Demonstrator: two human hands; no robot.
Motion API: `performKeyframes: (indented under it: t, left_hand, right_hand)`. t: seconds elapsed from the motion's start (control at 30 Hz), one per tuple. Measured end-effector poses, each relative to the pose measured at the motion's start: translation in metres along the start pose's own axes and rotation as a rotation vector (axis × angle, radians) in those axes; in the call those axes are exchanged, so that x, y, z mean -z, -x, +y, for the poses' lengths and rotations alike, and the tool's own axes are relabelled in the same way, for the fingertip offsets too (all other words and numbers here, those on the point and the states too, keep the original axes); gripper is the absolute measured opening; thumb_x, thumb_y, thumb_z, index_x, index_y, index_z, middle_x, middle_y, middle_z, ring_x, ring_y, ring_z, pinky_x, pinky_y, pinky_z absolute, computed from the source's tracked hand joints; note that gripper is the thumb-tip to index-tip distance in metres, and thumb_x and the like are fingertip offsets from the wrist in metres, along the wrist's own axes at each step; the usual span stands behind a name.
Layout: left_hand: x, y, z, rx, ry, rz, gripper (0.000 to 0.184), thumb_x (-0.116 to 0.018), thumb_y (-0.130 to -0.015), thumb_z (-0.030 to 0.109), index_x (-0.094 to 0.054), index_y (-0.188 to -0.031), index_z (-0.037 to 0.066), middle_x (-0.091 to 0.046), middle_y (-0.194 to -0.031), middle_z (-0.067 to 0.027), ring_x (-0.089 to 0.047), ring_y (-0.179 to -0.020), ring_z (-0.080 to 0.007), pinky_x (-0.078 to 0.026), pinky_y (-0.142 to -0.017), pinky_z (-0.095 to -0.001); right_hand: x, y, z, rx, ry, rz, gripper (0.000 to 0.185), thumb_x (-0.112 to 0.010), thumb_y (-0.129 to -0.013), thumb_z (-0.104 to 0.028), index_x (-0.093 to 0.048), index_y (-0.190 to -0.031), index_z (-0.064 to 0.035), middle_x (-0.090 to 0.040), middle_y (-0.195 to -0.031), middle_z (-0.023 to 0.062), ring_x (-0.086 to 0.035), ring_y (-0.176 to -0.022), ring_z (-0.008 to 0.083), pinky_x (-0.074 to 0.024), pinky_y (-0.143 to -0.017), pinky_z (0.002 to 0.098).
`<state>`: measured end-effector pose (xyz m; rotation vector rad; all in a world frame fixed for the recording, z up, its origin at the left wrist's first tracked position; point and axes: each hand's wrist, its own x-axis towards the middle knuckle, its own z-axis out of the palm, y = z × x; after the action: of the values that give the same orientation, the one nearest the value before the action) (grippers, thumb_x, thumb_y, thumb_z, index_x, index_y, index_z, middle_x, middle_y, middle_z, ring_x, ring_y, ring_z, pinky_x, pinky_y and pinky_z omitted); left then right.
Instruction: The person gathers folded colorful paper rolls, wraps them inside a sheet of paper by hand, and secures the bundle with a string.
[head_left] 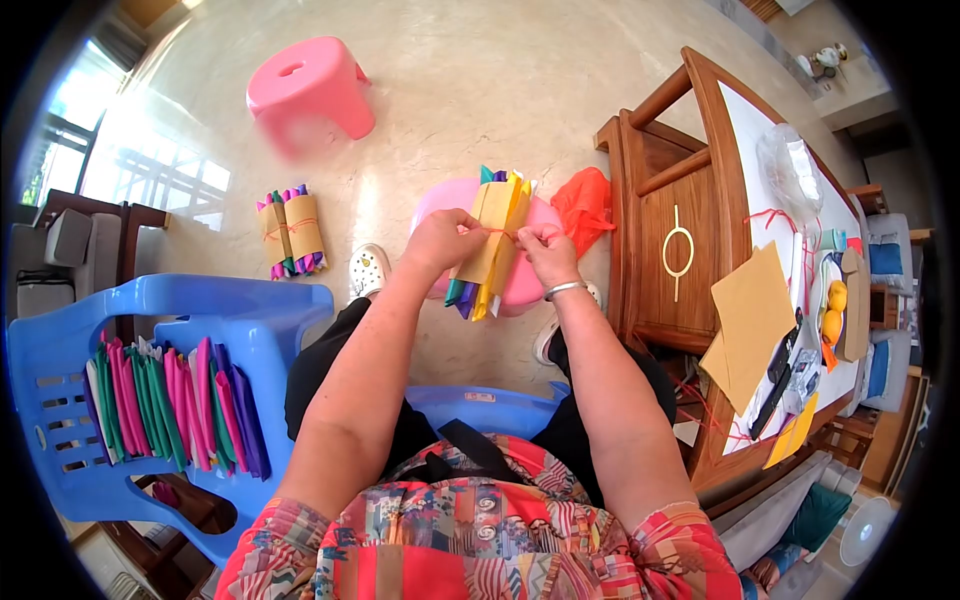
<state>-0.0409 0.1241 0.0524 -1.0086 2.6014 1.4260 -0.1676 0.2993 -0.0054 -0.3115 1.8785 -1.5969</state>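
Note:
A bundle of folded colored pieces (490, 262), green, purple and yellow, lies wrapped in brown paper on a small pink stool (525, 288) between my knees. Thin red string (499, 231) runs across the middle of the wrap. My left hand (447, 240) pinches the string at the bundle's left edge. On the right side, my right hand (548, 255) has its fingertips closed on the string too. What lies between the fingertips is partly hidden. A crumpled red plastic bag (582, 210) rests just beyond my right hand.
Two similar tied bundles (292, 232) lie on the floor at left. A blue plastic chair (170, 300) holds a row of colored folded pieces (175, 405). Another pink stool (310, 85) stands farther off. At right, a wooden table (735, 445) carries brown paper sheets (752, 315) and clutter.

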Motion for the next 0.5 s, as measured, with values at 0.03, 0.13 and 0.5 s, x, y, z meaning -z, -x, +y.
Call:
performKeyframes:
  t: [0.03, 0.13, 0.5]
  left_hand:
    - [0.000, -0.002, -0.003, -0.004, 0.027, -0.013, 0.038, -0.076, -0.081, 0.042, -0.075, -0.096, 0.007, -0.070, -0.079, -0.0134, -0.069, -0.074, -0.0238, -0.054, -0.069, -0.0370]
    - [0.002, 0.000, 0.000, -0.004, 0.024, -0.024, 0.039, -0.076, -0.081, 0.044, -0.076, -0.093, 0.007, -0.069, -0.076, -0.0114, -0.066, -0.069, -0.0214, -0.052, -0.067, -0.0361]
    - [0.003, 0.014, 0.027, 0.020, -0.311, 0.022, 0.050, -0.073, -0.077, 0.058, -0.073, -0.099, 0.013, -0.074, -0.086, -0.0119, -0.072, -0.082, -0.0274, -0.055, -0.073, -0.0402]
  right_hand:
    - [0.001, 0.000, 0.001, -0.004, -0.007, 0.004, 0.013, -0.072, -0.091, -0.012, -0.069, -0.095, -0.0004, -0.071, -0.089, 0.0043, -0.064, -0.080, 0.0100, -0.0529, -0.075, 0.0254]
    - [0.000, -0.005, 0.009, 0.045, 0.016, 0.020, 0.013, -0.072, -0.091, -0.013, -0.069, -0.094, -0.0004, -0.071, -0.089, 0.0049, -0.065, -0.080, 0.0103, -0.0531, -0.076, 0.0257]
    - [0.001, 0.001, 0.000, 0.031, 0.036, 0.028, 0.017, -0.074, -0.090, -0.017, -0.070, -0.093, -0.0010, -0.071, -0.087, 0.0050, -0.065, -0.080, 0.0107, -0.0525, -0.076, 0.0260]
